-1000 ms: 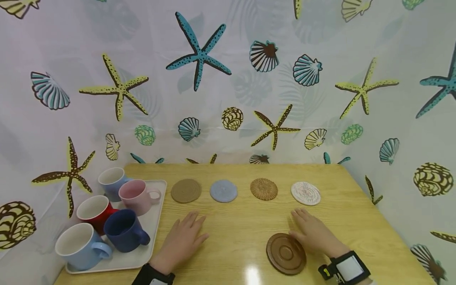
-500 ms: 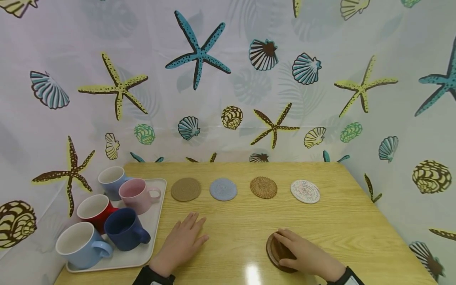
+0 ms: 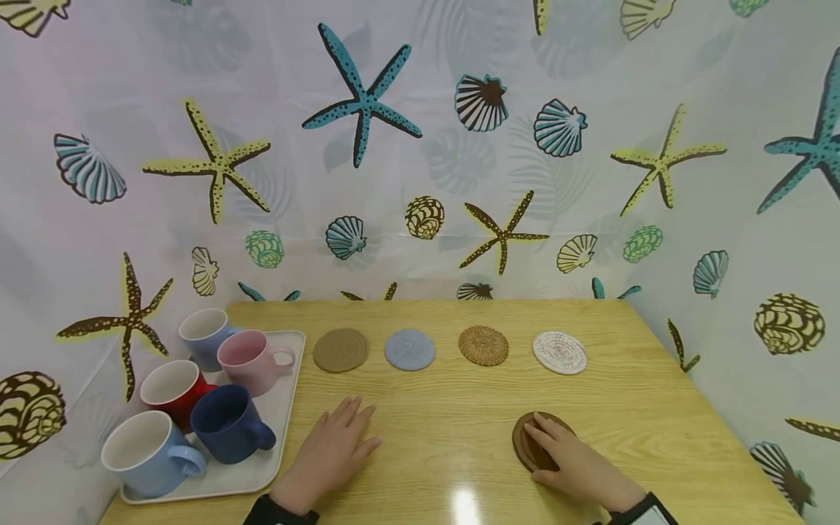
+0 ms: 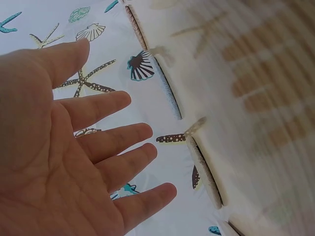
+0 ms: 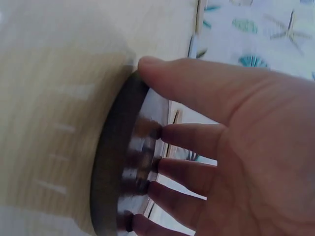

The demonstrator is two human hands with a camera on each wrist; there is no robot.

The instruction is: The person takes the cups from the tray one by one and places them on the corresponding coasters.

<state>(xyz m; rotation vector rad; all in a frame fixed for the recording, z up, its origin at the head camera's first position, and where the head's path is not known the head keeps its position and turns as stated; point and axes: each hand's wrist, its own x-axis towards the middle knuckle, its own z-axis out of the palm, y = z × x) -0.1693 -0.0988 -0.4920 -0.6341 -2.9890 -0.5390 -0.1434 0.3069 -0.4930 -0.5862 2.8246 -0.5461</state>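
My right hand (image 3: 580, 465) lies over a round brown wooden coaster (image 3: 522, 443) on the table, right of centre. In the right wrist view, the fingertips touch the top of the wooden coaster (image 5: 109, 167). The thumb meets its edge, and the fingers look fairly straight and spread apart. My left hand (image 3: 331, 452) rests palm down beside the tray, its fingers extended and holding nothing. The left wrist view shows that palm (image 4: 74, 147) and spread fingers. Part of the coaster is hidden under the right hand.
At the left, a white tray (image 3: 286, 408) bears several mugs: light blue (image 3: 144, 452), navy (image 3: 230, 426), red (image 3: 176, 394), pink (image 3: 249, 364) and another blue one (image 3: 206, 339). Farther back lie brown (image 3: 341, 350), blue (image 3: 410, 350), woven tan (image 3: 483, 345) and white speckled (image 3: 560, 353) coasters. A patterned curtain (image 3: 433, 160) closes the back.
My right hand went from beside the wooden coaster onto its top. Hand and coaster have since shifted right and slightly away from me. The left hand has stayed put.
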